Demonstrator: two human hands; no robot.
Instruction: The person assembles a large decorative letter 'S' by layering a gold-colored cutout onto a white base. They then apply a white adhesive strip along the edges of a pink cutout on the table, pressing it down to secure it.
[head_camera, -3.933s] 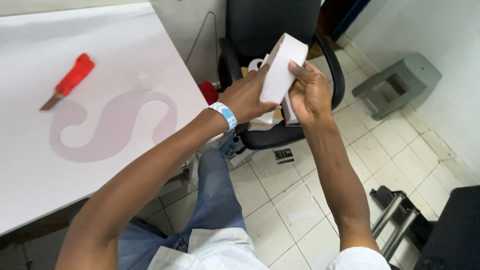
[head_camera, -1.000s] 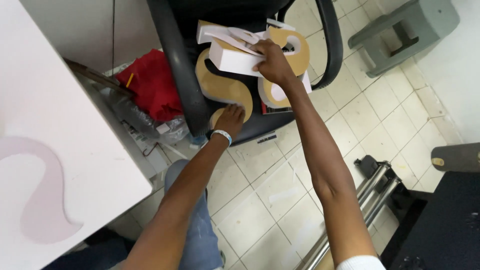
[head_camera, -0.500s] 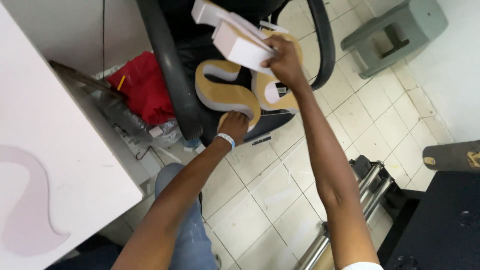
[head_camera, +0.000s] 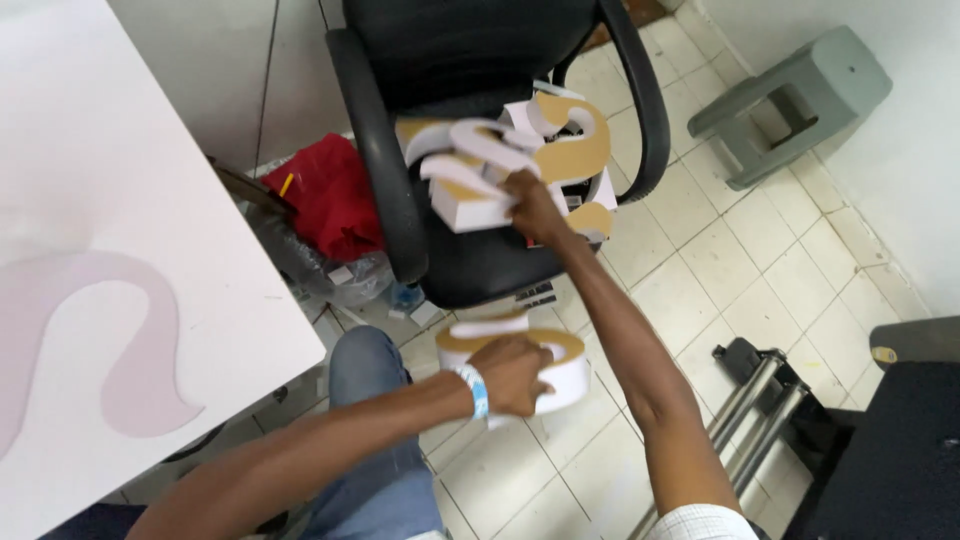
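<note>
While the left hand (head_camera: 512, 372) grips a curved white letter shape (head_camera: 545, 365) near the knee, the right hand (head_camera: 530, 205) clasps another white shape (head_camera: 470, 205) on the black chair (head_camera: 385, 170) farther away.

- Left hand (head_camera: 512, 374): sits low at centre of view, forearm running in from 7 o'clock, bare, slanting up to the right.
- Left wrist carries a light-blue band (head_camera: 476, 391); the fingers curl over in a closed grip, knuckles up, thumb side toward 12 o'clock.
- Right hand (head_camera: 531, 204): reaches far out toward 12 o'clock, arm nearly straight, coming in from 5 o'clock.
- Right fingers are bent in a closed grip, back of the hand facing the camera.
- A white checked sleeve (head_camera: 700, 524) shows at the right shoulder, bottom edge.
- The two hands are well apart, right above left.
</note>
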